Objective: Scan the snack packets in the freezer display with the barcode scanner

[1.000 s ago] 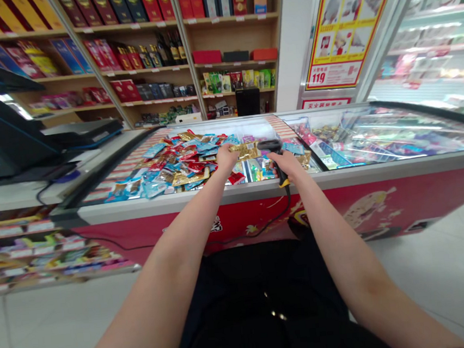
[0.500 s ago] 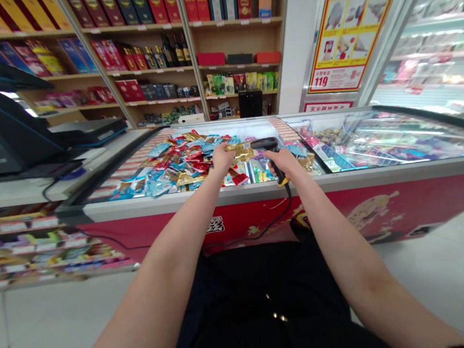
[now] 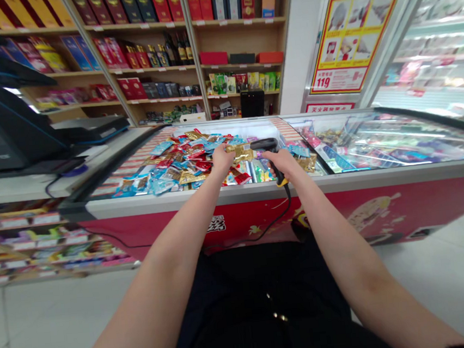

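My left hand point(image 3: 222, 160) is closed on a gold snack packet point(image 3: 241, 152), held just above a heap of blue, red and gold snack packets point(image 3: 177, 165) spread on the chest freezer's glass lid point(image 3: 105, 186). My right hand point(image 3: 282, 162) grips a black handheld barcode scanner point(image 3: 268, 147) with a yellow-trimmed handle. The scanner's head sits right beside the gold packet. A black cable point(image 3: 269, 222) hangs from the scanner down the freezer's red front.
The freezer's right half point(image 3: 377, 143) holds packaged goods under glass. A black till screen point(image 3: 2, 130) stands on the counter at left. Wooden shelves of boxes and bottles point(image 3: 154, 44) fill the back wall. A red poster point(image 3: 349, 26) and a glass-door fridge point(image 3: 437, 50) are at right.
Both hands with the packet and scanner stay together over the freezer and have barely shifted. The view has drifted slightly, so the scene sits a little further right and lower.
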`<state>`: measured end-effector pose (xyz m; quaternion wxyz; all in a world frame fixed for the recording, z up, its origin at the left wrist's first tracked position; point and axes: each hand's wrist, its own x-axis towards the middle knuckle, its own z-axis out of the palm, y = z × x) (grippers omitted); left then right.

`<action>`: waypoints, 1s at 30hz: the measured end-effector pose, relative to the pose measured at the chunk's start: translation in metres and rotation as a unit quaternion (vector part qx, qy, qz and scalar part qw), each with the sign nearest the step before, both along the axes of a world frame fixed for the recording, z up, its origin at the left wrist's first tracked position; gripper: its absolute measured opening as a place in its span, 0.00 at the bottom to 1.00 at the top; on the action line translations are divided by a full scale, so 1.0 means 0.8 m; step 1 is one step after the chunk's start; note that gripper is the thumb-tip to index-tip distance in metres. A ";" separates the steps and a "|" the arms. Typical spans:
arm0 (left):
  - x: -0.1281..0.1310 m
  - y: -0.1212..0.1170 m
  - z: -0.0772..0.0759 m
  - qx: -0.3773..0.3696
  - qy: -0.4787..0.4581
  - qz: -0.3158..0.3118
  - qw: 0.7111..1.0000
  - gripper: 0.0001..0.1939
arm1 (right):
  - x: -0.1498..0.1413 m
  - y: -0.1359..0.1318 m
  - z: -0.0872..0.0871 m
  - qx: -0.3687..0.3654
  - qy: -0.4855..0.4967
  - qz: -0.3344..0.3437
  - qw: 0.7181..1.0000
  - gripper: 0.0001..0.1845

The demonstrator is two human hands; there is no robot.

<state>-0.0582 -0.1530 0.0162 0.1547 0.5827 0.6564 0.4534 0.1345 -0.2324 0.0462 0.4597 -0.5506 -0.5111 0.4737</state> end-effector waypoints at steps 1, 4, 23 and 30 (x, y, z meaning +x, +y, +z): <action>-0.001 0.000 -0.001 -0.001 0.005 0.002 1.000 0.18 | 0.000 0.001 -0.001 -0.001 0.000 0.001 1.000 0.13; -0.005 0.001 0.002 0.000 0.018 0.011 1.000 0.17 | 0.001 0.003 -0.005 0.004 -0.004 -0.002 1.000 0.13; -0.002 -0.028 -0.021 0.023 0.330 0.024 0.943 0.17 | 0.007 0.001 -0.020 -0.005 0.005 -0.007 1.000 0.13; 0.012 -0.034 -0.026 0.046 0.323 0.027 0.945 0.15 | 0.020 0.003 -0.026 -0.008 0.017 -0.009 1.000 0.14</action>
